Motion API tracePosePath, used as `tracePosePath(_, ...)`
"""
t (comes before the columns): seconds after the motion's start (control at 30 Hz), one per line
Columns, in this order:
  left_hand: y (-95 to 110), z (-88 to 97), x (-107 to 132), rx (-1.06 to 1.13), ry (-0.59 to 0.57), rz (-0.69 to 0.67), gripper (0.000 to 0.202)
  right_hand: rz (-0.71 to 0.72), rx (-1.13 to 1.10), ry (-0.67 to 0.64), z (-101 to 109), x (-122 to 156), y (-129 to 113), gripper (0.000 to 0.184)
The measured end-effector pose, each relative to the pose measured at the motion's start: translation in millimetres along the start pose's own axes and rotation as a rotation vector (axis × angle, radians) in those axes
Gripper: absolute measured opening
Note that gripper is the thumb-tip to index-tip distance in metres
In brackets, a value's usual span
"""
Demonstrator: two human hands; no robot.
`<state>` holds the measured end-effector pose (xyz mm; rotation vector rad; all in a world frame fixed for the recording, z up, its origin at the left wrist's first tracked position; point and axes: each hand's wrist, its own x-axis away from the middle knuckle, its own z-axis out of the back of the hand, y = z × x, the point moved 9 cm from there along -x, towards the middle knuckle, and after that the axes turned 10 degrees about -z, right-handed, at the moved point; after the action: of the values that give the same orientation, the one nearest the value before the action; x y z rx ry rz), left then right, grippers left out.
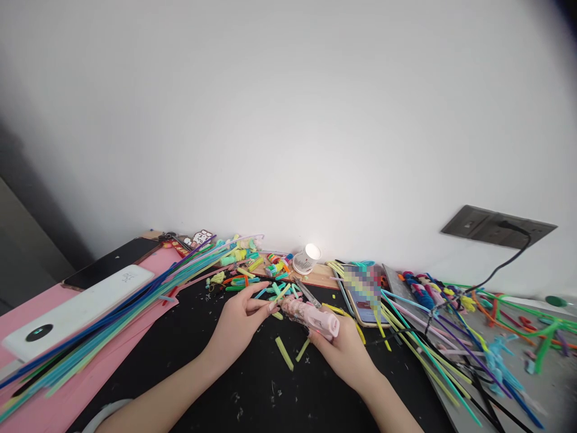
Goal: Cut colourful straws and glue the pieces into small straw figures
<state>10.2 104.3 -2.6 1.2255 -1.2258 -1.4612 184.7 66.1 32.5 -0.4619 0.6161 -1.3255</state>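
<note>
Likely gluing: left hand (238,319) pinching yellow pipe cleaner (283,293); right hand (346,353), four o'clock, gripping apparent glue gun (317,319); needs steadiness.

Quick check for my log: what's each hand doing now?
Left hand: closed, pinching a pale yellow stick between its fingertips.
Right hand: closed around a pink tool.
</note>
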Motion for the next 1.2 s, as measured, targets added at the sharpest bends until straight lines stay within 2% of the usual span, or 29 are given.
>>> tracePosePath(0.7, 1.0, -0.5, 1.6, -0.015, -0.005, 0.010, 0.051, -0.001, -0.003, -0.005, 0.6, -1.0, 2.1, 0.009)
tracePosePath(0.9, 3.9, -0.6, 0.7, -0.021, -0.002, 0.014, 0.052, -0.015, 0.025, 0.044, 2.8, -1.8, 5.0, 0.009)
tracePosePath(1.2, -2.0, -1.6, 1.3, -0.048, -0.022, -0.006, 0.049, 0.005, 0.000, 0.100, 9.1, -2.5, 3.0, 0.009)
